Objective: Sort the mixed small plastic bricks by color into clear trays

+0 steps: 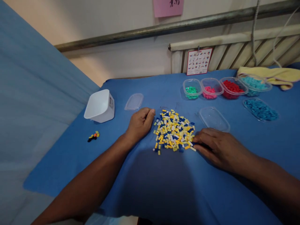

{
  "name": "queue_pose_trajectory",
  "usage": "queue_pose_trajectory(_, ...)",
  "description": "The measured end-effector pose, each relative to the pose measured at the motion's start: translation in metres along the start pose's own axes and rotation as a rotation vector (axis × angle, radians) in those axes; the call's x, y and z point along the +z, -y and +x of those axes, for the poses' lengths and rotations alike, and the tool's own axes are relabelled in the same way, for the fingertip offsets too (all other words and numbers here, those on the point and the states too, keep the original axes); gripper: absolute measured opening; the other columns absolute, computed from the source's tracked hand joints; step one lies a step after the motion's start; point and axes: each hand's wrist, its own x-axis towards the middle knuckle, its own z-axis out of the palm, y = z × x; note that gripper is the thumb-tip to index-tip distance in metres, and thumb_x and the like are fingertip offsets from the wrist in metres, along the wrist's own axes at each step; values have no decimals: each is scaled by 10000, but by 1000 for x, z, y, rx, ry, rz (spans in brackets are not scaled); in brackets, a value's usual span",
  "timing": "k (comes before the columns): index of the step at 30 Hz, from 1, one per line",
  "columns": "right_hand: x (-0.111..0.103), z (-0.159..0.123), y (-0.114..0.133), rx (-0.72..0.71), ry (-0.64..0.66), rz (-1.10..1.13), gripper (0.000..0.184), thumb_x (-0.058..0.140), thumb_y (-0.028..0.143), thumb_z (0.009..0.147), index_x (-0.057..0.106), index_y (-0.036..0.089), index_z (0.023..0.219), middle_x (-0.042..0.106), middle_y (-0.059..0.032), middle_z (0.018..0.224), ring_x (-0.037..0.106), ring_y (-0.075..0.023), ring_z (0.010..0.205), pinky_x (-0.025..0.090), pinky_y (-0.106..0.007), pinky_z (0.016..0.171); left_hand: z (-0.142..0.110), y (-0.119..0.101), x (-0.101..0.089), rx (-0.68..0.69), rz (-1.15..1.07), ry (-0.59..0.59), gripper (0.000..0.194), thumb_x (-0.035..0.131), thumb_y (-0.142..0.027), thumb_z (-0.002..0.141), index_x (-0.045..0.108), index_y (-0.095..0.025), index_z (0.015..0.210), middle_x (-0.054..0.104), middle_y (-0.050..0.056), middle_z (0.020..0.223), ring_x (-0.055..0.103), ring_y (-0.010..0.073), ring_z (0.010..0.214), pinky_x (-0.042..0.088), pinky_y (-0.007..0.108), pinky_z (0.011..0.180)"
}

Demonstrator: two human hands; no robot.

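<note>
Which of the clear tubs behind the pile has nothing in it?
The empty clear tub just beyond the right hand; the four in the back row hold green, pink, red and teal pieces.

a blue-covered bench (145, 187) carries a heap of small bricks (173, 131), a white tub (99, 106), clear lids (134, 102), four filled trays (212, 88), a yellow cloth (276, 75) and both hands.
</note>
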Motion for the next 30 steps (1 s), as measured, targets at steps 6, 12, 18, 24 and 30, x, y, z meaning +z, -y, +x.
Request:
queue_pose_trajectory(6,-1,-5,4,-8,49,-17,190,560,307,1165,738,241,1172,789,-72,1062,771,-222,903,627,-388,787,-12,8,-13,228,-8,80,218,588,-275,1098,778,-199,1173,804,86,1106,756,226,1054,590,410,993)
queue_pose_trajectory(12,-23,-9,-7,87,-76,-48,177,575,320,1152,733,246,1182,842,-64,1047,814,-227,872,644,-370,779,-17,5,-37,231,-54,453,317,663,-388,1094,734,-259,1374,631,130,1652,592,323,1556,494,557,1307)
queue_pose_trajectory(18,-50,-16,-33,296,-188,-195,220,599,375,1127,775,243,1129,852,-59,938,804,-241,746,598,-352,639,-28,21,-45,181,58,700,1257,889,-742,868,158,-442,1846,187,108,1915,182,468,1769,296,749,1392)
queue_pose_trajectory(24,-43,-16,-43,314,-137,-250,258,569,371,1138,784,235,1183,868,-74,1014,823,-258,824,610,-375,709,-28,24,-30,209,93,650,1195,820,-784,914,172,-416,1849,174,110,1914,193,458,1768,214,747,1421)
queue_pose_trajectory(30,-47,-18,-40,318,-190,-263,272,573,377,1144,804,246,1202,872,-88,1074,834,-285,890,633,-401,744,-26,20,-16,259,134,575,1070,711,-805,990,265,-327,1838,251,144,1898,252,434,1762,179,710,1439)
